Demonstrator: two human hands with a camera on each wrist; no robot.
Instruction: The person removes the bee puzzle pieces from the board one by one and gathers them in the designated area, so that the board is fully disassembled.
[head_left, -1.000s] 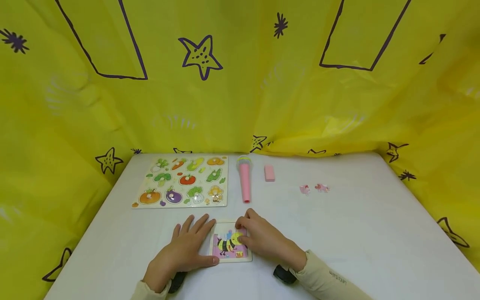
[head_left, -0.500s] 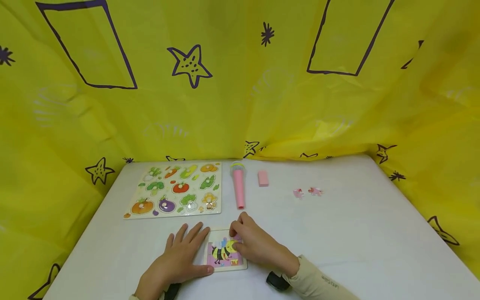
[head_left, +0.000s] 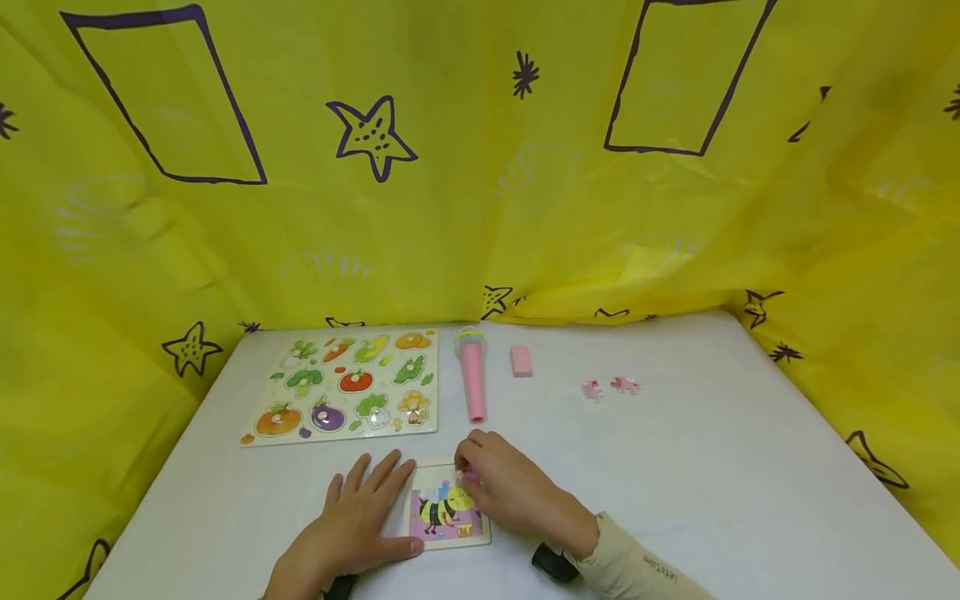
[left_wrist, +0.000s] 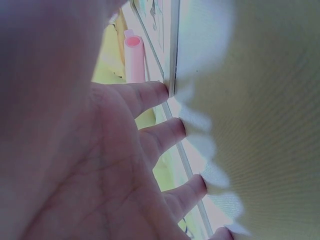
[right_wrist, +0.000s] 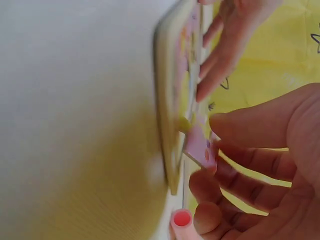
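A small square bee puzzle (head_left: 448, 510) in a pale frame lies on the white table. Its upper strip shows bare board. With fingers spread, my left hand (head_left: 348, 521) rests along the frame's left side, thumb at the lower left corner and index fingertip at the upper left. Over the upper right corner, my right hand (head_left: 517, 487) pinches a pink puzzle piece (right_wrist: 199, 146) between thumb and fingers. The right wrist view has this piece tilted, close to the board's face; whether it touches is unclear. In the head view my fingers hide most of it.
Behind the bee puzzle lie a vegetable peg puzzle (head_left: 348, 383), a pink toy microphone (head_left: 472, 379) and a pink block (head_left: 521, 361). Two loose puzzle pieces, a left one (head_left: 592, 390) and a right one (head_left: 626, 385), lie further right. A yellow curtain (head_left: 450, 233) surrounds the table.
The head view has shifted, so the scene sits lower and further left. My right fingers have turned slightly, and the pink piece now shows between them. My left hand keeps its place on the frame.
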